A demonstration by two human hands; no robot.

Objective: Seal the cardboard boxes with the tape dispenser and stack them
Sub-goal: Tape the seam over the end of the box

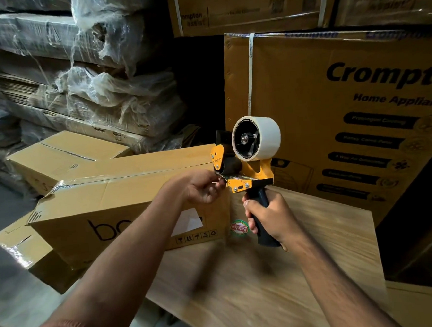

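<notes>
Right hand (268,215) grips the tape dispenser (247,156) handle above the wooden counter (242,288); left hand (201,187) pinches at its front end (tape roll uppermost), beside the cardboard box (125,194).

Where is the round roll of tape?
The tape roll sits atop the yellow tape dispenser, centre-right in the head view, before the big Crompton box.

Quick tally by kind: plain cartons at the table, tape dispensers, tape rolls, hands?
Plain cartons: 3 — carton, back carton, low carton
Tape dispensers: 1
Tape rolls: 1
Hands: 2 — left hand, right hand
Total: 7
</notes>
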